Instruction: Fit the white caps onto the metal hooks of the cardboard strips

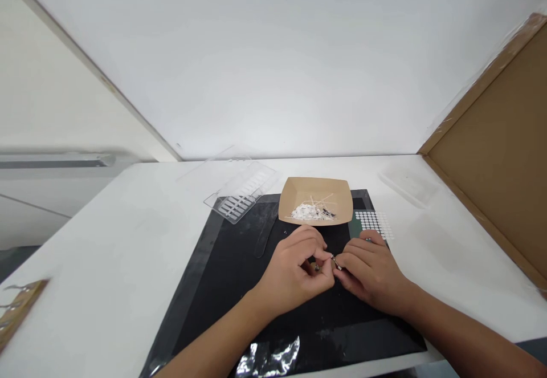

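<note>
My left hand (pixel 297 269) and my right hand (pixel 374 275) meet above the black mat (pixel 239 287), fingertips almost touching. Between them is a small, shiny metal piece (pixel 336 262), too small to name; both hands pinch at it with thumb and fingers closed. Another tiny metallic bit (pixel 317 267) shows under the left fingers. Just beyond the hands stands a brown paper tray (pixel 316 185) with a heap of white scraps (pixel 310 211) and thin sticks in it. By the right knuckles lies a sheet of white dots (pixel 371 219), partly hidden on a green backing.
At the back left, a clear plastic case (pixel 235 204) with slots lies with its lid raised. A thin dark strip (pixel 265 235) rests on the mat. A translucent lid (pixel 408 184) is at the back right, near a cardboard panel (pixel 496 150). Hooks on a wooden board (pixel 21 309) show at left.
</note>
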Motion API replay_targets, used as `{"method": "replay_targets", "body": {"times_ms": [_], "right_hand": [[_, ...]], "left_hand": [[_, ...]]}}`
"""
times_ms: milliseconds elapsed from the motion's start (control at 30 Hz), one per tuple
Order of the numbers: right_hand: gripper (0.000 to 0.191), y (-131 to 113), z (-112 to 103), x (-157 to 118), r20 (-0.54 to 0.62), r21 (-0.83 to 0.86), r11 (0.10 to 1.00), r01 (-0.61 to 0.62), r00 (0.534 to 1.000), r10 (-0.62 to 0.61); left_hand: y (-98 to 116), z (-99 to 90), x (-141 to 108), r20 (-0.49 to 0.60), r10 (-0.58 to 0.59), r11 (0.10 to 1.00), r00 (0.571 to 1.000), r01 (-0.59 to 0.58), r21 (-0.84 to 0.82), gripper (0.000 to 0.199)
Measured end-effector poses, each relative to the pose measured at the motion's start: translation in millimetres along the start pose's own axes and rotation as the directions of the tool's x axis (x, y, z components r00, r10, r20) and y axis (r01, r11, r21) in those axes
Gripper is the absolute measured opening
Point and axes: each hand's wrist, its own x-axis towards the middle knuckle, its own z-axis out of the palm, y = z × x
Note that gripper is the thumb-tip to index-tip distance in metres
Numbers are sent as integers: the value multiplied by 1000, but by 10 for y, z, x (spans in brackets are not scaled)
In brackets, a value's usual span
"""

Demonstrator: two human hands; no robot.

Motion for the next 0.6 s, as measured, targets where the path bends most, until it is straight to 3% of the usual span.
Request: {"method": "replay_targets", "body": {"times_ms": [167,333,600], "right_hand": [[20,-8,-3,14,-9,-40,999,13,1000,-14],[25,-12,-1,27,-12,-69,997,37,999,-38],[27,-10,-3,11,16,-126,990,68,998,-67]], "left_hand": [[7,0,-3,27,-59,998,998,59,-13,15],[68,-31,41,35,52,994,998,-55,92,17],[90,-88,92,127,81,980,989,-102,170,25]]}}
